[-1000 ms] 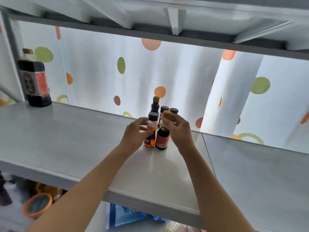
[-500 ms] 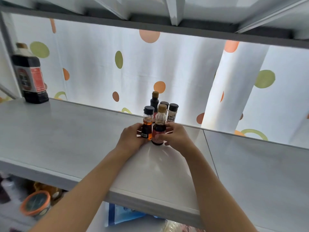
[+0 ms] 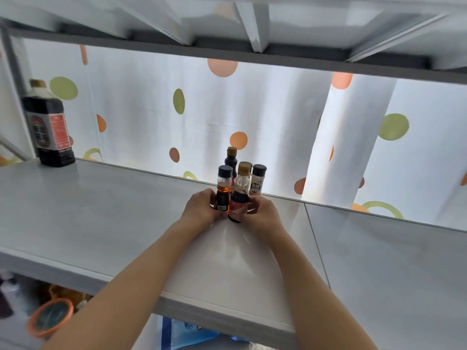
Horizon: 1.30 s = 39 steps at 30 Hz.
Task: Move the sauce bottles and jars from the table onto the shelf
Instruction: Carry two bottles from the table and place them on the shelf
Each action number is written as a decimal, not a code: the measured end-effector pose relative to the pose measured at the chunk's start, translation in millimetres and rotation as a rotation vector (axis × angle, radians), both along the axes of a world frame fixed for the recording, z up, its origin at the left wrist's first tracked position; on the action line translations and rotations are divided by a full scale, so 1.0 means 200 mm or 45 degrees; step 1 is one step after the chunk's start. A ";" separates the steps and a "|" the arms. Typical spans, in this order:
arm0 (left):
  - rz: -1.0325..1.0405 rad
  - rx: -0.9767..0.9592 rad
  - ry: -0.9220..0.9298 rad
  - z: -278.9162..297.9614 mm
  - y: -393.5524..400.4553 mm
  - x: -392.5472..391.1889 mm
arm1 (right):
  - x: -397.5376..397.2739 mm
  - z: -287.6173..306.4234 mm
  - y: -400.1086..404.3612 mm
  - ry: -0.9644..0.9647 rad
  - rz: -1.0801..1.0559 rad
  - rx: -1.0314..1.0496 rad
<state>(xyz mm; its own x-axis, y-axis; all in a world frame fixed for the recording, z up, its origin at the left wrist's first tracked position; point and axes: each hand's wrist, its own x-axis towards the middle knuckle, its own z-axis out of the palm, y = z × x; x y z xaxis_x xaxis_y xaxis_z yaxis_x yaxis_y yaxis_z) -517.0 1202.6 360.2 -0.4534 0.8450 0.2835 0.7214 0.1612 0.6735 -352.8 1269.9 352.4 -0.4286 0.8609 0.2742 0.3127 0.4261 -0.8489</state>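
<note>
Both bottles upright on shelf (image 3: 106, 223), side by side, touching. Left hand (image 3: 199, 210) wrapped round amber bottle (image 3: 223, 193); right hand (image 3: 262, 214) round dark bottle (image 3: 239, 198). Release: fingers outward, sideways.

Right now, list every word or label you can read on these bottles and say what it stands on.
"白胡椒粉": on the white shaker with a dark cap, behind the front bottles.
Big dark bottle, red and grey label: too blurred to read.
Amber bottle, black label: too small.
Dark sauce bottle, red label: unreadable.
</note>
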 end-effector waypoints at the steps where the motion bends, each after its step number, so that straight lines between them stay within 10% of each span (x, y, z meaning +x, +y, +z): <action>1: 0.008 -0.001 0.004 0.00 0.01 0.00 | 0.00 0.00 0.01 0.008 -0.026 -0.017; 39: 0.134 -0.010 -0.014 -0.06 0.25 -0.13 | -0.19 -0.04 0.21 -0.110 -0.301 0.009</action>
<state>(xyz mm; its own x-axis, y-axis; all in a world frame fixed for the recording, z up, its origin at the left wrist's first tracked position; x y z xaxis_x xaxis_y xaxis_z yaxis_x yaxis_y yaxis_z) -542.3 1253.2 349.1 -0.5427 0.7949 0.2714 0.6927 0.2408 0.6799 -391.6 1312.8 343.5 -0.2380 0.9381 0.2519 0.4756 0.3386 -0.8119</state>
